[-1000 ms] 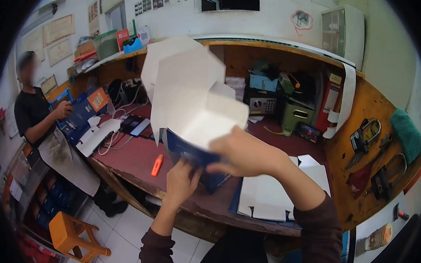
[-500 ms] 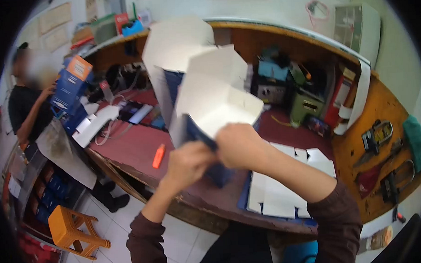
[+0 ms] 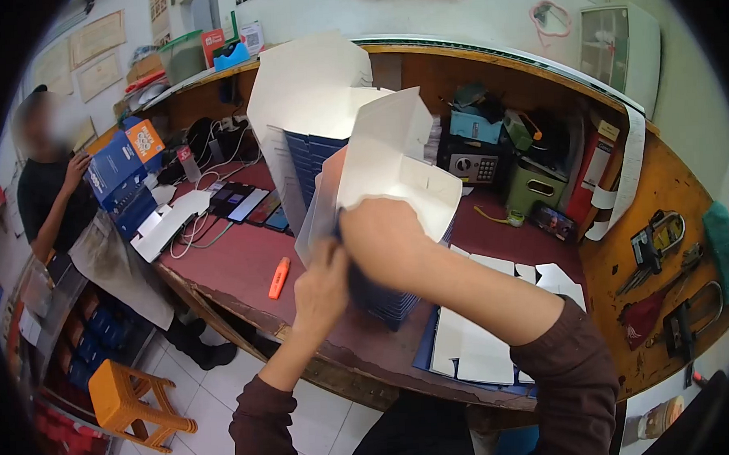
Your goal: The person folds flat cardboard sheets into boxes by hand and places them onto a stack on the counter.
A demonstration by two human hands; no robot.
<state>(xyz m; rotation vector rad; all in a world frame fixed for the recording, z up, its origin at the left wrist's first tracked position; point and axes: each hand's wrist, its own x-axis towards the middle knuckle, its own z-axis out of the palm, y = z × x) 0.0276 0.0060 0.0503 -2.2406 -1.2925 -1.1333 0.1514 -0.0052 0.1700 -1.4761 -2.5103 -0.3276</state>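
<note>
In front of me stands a nested stack of cardboard boxes (image 3: 388,304), blue outside and white inside, with raised flaps. The top cardboard box (image 3: 389,137) has its white inside facing up. My right hand (image 3: 385,235) is closed over its near left corner, the fingertips hidden behind the hand. My left hand (image 3: 322,286) is closed at the same corner, fingers pressed against the blue side and slightly blurred. A second tall stack of boxes (image 3: 309,83) rises just behind. Flat unfolded box sheets (image 3: 475,340) lie under my right forearm.
An orange marker (image 3: 279,277) lies left of my hands. Phones (image 3: 246,207) and cables sit further back. A safe (image 3: 472,166) and a green case (image 3: 534,189) stand at back right. Another person (image 3: 53,184) holds a blue box (image 3: 122,169) at left, near an orange stool (image 3: 132,400).
My right hand has shifted left and slightly up along the box's corner, turning over. The left hand has moved slightly right and down. The top box's side flap now leans outward on the left.
</note>
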